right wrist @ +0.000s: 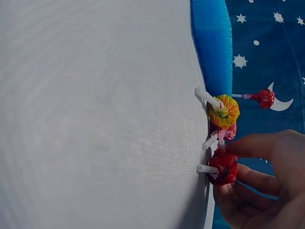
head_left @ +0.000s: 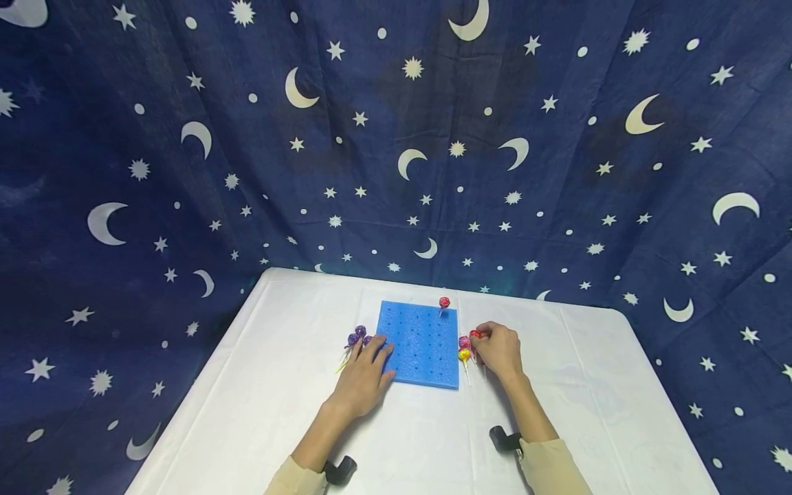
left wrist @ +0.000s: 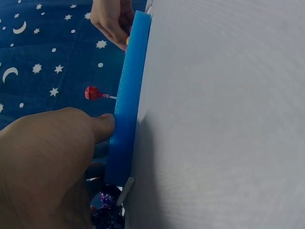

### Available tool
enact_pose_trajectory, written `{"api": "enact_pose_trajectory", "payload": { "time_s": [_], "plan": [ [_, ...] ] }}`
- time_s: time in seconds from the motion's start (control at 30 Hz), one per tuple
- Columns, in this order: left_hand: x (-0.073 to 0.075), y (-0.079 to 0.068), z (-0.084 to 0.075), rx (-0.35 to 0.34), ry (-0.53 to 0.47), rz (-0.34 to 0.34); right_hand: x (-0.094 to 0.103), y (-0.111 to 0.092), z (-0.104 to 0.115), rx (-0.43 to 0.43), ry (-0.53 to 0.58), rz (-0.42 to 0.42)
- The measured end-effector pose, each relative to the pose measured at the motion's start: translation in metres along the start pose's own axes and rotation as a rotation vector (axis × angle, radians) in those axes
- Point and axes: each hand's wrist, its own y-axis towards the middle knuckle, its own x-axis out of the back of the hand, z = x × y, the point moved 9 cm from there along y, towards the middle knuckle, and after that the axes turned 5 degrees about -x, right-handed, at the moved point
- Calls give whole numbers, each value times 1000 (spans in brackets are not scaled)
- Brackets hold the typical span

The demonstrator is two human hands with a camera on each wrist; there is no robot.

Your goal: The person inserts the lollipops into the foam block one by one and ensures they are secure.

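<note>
A blue foam block (head_left: 421, 344) with rows of small holes lies on the table. One red lollipop (head_left: 444, 302) stands upright in its far right corner. My left hand (head_left: 361, 381) rests on the block's left edge, fingers extended and thumb against the foam (left wrist: 125, 95). Beside those fingers lie several purple lollipops (head_left: 353, 339), partly covered. To the right of the block, my right hand (head_left: 500, 349) pinches another red lollipop (right wrist: 224, 169) between thumb and fingers. Next to it are a yellow lollipop (head_left: 465, 355) and a pink lollipop (head_left: 464, 341), both lying on the table.
A white cloth covers the table (head_left: 594, 412). Dark blue curtain (head_left: 371, 151) with moons and stars hangs behind and on both sides. Black wrist mounts (head_left: 504, 440) sit near both sleeves.
</note>
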Motion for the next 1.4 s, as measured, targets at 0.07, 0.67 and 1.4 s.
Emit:
{"api": "enact_pose_trajectory", "payload": {
  "time_s": [0.07,0.67,1.4],
  "plan": [
    [0,0,0,2,-1,1,2,-1,1,1,6,-7],
    [1,-1,0,2,-3,-1,23,-4,17,59,168,-118],
    [-2,0,2,4,-10,6,23,-9,44,84,428,-138]
  ]
}}
